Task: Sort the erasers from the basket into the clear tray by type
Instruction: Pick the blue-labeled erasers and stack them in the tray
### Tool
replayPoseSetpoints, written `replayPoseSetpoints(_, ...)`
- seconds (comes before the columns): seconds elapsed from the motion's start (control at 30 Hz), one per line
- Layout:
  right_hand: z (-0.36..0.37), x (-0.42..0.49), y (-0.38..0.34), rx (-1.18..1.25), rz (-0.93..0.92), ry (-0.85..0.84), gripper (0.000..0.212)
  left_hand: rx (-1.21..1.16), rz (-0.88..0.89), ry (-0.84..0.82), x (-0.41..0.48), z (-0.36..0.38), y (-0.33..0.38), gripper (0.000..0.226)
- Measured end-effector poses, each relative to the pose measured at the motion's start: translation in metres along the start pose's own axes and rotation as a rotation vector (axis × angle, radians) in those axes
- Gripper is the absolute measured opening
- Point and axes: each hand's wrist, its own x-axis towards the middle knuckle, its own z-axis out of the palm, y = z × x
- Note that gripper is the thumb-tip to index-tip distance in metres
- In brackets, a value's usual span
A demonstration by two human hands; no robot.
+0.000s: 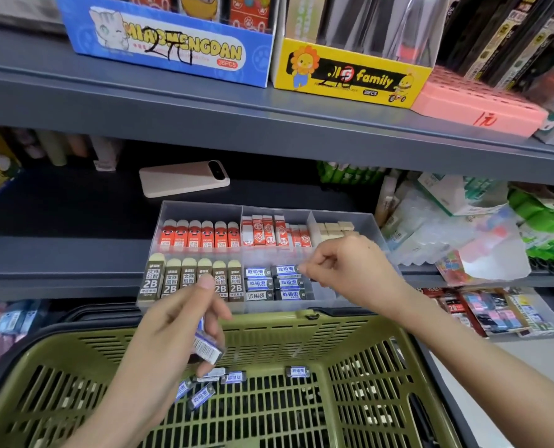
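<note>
The clear tray stands on the grey shelf, divided into compartments of orange, brown 2B, cream and blue-labelled erasers. My right hand is over the tray and pinches a blue-labelled eraser at the top of the blue stack. My left hand hovers above the green basket and grips a blue-labelled eraser in its curled fingers. Several more blue-labelled erasers lie on the basket's floor.
A phone lies on the shelf behind the tray. Packs of stationery crowd the shelf to the right of the tray. The upper shelf carries a blue box, a yellow box and a pink box.
</note>
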Motion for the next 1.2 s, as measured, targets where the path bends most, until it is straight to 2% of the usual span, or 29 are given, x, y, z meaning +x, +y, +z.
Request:
replayPoseSetpoints(0.13, 0.004, 0.0, 0.002, -0.163, -0.154, 0.076, 0.02, -0.03, -0.005, -0.014, -0.003, -0.002, -0.001, 0.044)
replayPoseSetpoints(0.2, 0.004, -0.002, 0.005, -0.148, -0.191, 0.117, 0.013, -0.037, -0.008, -0.023, -0.004, -0.003, -0.001, 0.044)
replayPoseSetpoints(0.27, 0.001, -0.004, 0.007, 0.002, -0.109, 0.106, 0.008, -0.034, -0.009, -0.036, -0.005, -0.004, -0.002, 0.044)
replayPoseSetpoints(0.37, -0.013, -0.011, 0.005, 0.48, 0.062, -0.032, 0.017, 0.023, 0.017, -0.067, -0.004, -0.001, 0.001, 0.04)
replayPoseSetpoints(0.43, -0.024, -0.018, 0.001, 0.716, 0.057, -0.16, 0.022, 0.101, 0.055, -0.127, -0.001, 0.005, 0.006, 0.035)
replayPoseSetpoints(0.53, -0.032, -0.026, -0.01, 0.834, -0.014, -0.282, 0.008, 0.213, 0.104, -0.243, 0.004, 0.019, 0.012, 0.031)
replayPoseSetpoints(0.57, -0.033, -0.028, -0.013, 0.857, -0.029, -0.285, 0.01, 0.239, 0.112, -0.258, 0.005, 0.024, 0.014, 0.029)
replayPoseSetpoints(0.7, -0.039, -0.033, -0.018, 0.903, -0.064, -0.306, 0.015, 0.158, 0.055, -0.258, 0.009, 0.037, 0.017, 0.022)
replayPoseSetpoints(0.83, -0.044, -0.036, -0.012, 0.778, -0.074, -0.331, 0.014, 0.138, -0.028, -0.318, 0.01, 0.043, 0.019, 0.021)
replayPoseSetpoints(0.93, -0.04, -0.037, -0.016, 0.744, -0.098, -0.43, 0.034, 0.095, -0.118, -0.321, 0.011, 0.048, 0.02, 0.021)
replayPoseSetpoints(1.0, -0.039, -0.038, -0.02, 0.696, -0.169, -0.478, 0.04, 0.052, -0.147, -0.303, 0.013, 0.052, 0.022, 0.03)
replayPoseSetpoints(1.07, -0.041, -0.034, -0.021, 0.69, -0.182, -0.412, 0.036, -0.009, -0.145, -0.278, 0.014, 0.053, 0.024, 0.032)
replayPoseSetpoints(1.13, -0.044, -0.024, -0.013, 0.734, -0.077, -0.241, 0.033, -0.079, -0.136, -0.244, 0.014, 0.049, 0.026, 0.035)
replayPoseSetpoints(1.2, -0.043, -0.009, 0.0, 0.551, -0.005, -0.063, 0.031, -0.08, -0.129, -0.208, 0.012, 0.039, 0.025, 0.043)
